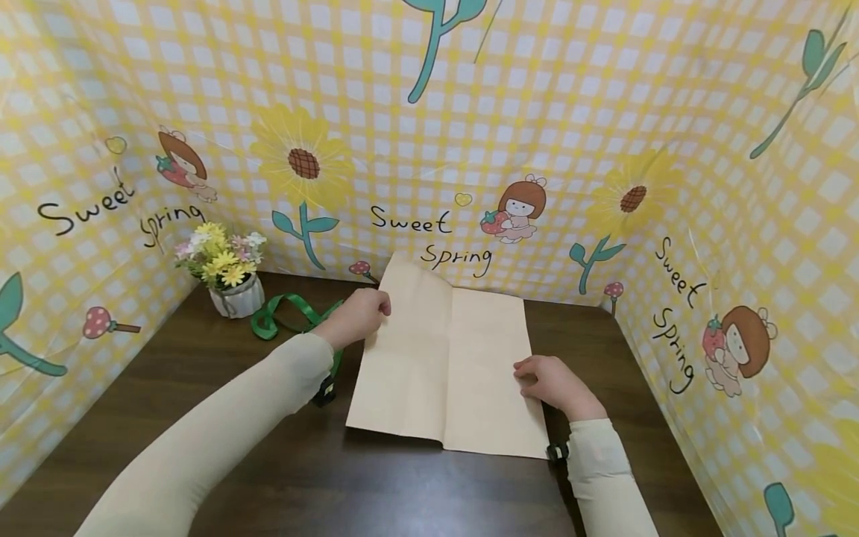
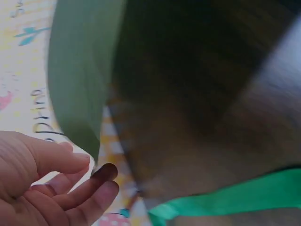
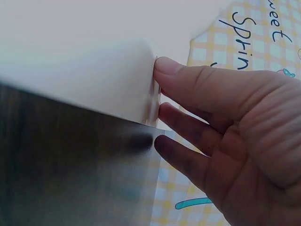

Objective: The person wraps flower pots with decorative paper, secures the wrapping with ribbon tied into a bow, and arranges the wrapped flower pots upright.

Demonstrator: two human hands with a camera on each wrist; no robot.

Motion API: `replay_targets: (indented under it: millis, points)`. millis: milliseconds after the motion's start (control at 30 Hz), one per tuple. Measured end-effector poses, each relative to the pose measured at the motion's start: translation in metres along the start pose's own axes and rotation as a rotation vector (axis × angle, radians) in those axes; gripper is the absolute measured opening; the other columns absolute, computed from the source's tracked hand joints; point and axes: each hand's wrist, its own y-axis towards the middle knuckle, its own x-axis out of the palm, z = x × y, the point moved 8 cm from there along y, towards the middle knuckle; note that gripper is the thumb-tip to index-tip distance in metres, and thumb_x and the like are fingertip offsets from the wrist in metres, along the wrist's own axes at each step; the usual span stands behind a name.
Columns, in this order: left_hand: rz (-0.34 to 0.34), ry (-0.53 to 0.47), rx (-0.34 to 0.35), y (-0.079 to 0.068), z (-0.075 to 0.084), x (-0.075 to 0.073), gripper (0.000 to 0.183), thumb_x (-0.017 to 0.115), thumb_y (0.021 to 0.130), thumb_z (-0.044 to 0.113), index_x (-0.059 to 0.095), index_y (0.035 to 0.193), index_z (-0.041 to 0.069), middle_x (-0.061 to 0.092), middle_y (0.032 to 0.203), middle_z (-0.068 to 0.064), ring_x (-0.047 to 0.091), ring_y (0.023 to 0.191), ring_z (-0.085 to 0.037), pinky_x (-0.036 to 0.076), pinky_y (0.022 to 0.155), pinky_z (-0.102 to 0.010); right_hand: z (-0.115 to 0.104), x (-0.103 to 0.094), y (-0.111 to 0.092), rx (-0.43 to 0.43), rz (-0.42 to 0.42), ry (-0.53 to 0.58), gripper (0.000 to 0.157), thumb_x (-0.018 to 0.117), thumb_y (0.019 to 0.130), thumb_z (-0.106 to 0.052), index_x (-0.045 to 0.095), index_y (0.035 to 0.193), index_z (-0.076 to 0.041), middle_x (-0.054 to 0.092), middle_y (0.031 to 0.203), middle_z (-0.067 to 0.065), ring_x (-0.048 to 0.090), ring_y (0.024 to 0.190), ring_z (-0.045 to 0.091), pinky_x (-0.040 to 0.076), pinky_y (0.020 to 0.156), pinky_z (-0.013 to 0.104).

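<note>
**A tan paper [image 1: 490, 365], pinched at both sides**

From far away, I see the tan paper over the dark table [image 1: 456, 496], in the middle, between the two hands. It has a fold line [image 1: 448, 365] down its middle. The left half tips up, and its far corner sticks up in front of the patterned cloth [image 1: 416, 149].

My left hand [image 1: 356, 317] pinches the left edge with thumb and fingertips. My right hand [image 1: 553, 384] pinches the right edge, with the thumb on one side and fingers on the other.

I think the paper is very light. It looks bendy, but a bit stiff, and it could crease or rip if I pull hard. The flat parts may slide, so I'd hold the side edges softly. Near the left hand, a green ribbon [image 2: 235, 195] lies on the table.
</note>
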Motion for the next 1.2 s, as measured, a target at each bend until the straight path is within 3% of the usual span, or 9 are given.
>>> replay_targets:
  millis: [267,467,633,733,1033,1200]
  points:
    - [-0.075,0.02,-0.032,-0.005,-0.029,0.031,0.014,0.059,0.099,0.001,0.071,0.105,0.005,0.068,0.108,-0.01,0.061,0.099,-0.025,0.053,0.083,-0.04,0.0,0.002,0.0,0.003,0.005,0.005,0.032,0.08,0.085,-0.005,0.076,0.117,-0.005,0.069,0.133,0.007,0.06,0.127,0.033,0.05,0.103,0.048]
    - [-0.122,0.048,-0.054,-0.009,-0.036,0.045,0.025,0.073,0.09,0.004,0.071,0.115,0.0,0.067,0.117,-0.015,0.061,0.11,-0.03,0.054,0.09,-0.042,-0.002,0.0,-0.001,0.01,0.01,0.007,0.031,0.08,0.086,-0.005,0.076,0.117,-0.004,0.069,0.132,0.007,0.061,0.125,0.032,0.05,0.102,0.048]
    - [-0.151,0.096,-0.074,-0.01,-0.039,0.053,0.011,0.078,0.087,0.007,0.07,0.09,0.001,0.066,0.089,-0.011,0.059,0.079,-0.024,0.051,0.069,-0.036,-0.005,-0.001,-0.001,-0.005,0.009,-0.004,0.031,0.081,0.085,-0.004,0.076,0.116,-0.003,0.069,0.131,0.008,0.061,0.125,0.033,0.05,0.103,0.048]
    - [-0.171,0.138,-0.085,-0.011,-0.041,0.058,0.017,0.078,0.087,0.007,0.063,0.078,0.004,0.062,0.075,-0.007,0.054,0.066,-0.021,0.047,0.062,-0.034,-0.006,-0.002,0.0,-0.011,0.009,-0.009,0.032,0.081,0.085,-0.004,0.076,0.117,-0.003,0.069,0.132,0.009,0.061,0.125,0.033,0.05,0.103,0.048]
    - [-0.188,0.258,-0.088,-0.014,-0.037,0.06,0.018,0.078,0.089,0.011,0.063,0.082,0.004,0.063,0.082,-0.008,0.059,0.077,-0.023,0.052,0.075,-0.039,-0.007,-0.002,-0.001,0.003,0.009,0.0,0.032,0.08,0.085,-0.004,0.076,0.117,-0.003,0.068,0.133,0.008,0.06,0.126,0.033,0.05,0.104,0.048]
    - [-0.21,0.438,0.01,-0.015,-0.028,0.065,0.02,0.075,0.093,0.017,0.066,0.083,0.003,0.066,0.086,-0.012,0.063,0.088,-0.029,0.052,0.089,-0.044,-0.004,-0.002,-0.003,0.009,0.007,0.002,0.032,0.08,0.086,-0.004,0.076,0.117,-0.004,0.068,0.133,0.007,0.06,0.127,0.033,0.05,0.104,0.048]
